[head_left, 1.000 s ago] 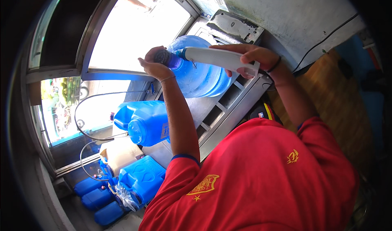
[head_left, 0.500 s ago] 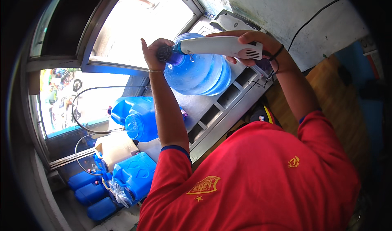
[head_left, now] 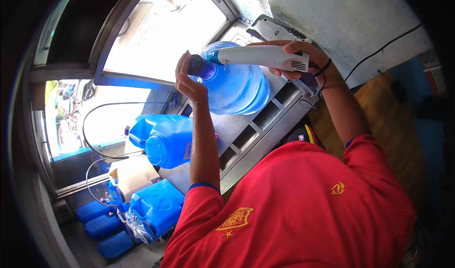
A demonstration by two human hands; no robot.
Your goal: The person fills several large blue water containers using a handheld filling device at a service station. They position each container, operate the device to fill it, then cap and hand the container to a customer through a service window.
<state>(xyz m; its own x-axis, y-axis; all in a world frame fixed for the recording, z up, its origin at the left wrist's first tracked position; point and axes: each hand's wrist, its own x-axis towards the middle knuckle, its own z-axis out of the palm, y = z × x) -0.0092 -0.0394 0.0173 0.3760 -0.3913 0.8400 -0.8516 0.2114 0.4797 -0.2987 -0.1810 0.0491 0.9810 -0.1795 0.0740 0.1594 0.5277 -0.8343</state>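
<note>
My right hand (head_left: 310, 54) is closed around the rear end of a white corded heat gun (head_left: 258, 55). Its blue nozzle points at the neck of a large clear-blue water jug (head_left: 237, 90), which stands on a metal counter. Purple film (head_left: 207, 72) wraps the jug's neck below a dark round cap (head_left: 195, 65). Beside that cap is my left hand (head_left: 188, 82), its fingers stretched out and holding nothing. Whether its fingertips touch the cap, I cannot tell.
A blue container (head_left: 166, 142) lies on the counter (head_left: 232, 126) left of the jug. Several blue jerrycans (head_left: 159, 204) and a beige one (head_left: 135, 175) stand lower left. A grey hose (head_left: 90, 114) loops there. Windows line the left; a black cord (head_left: 379, 52) runs along the right wall.
My left hand has come away from around the cap to its near left side, with the fingers straighter. The heat gun has shifted slightly right; my right hand still grips it.
</note>
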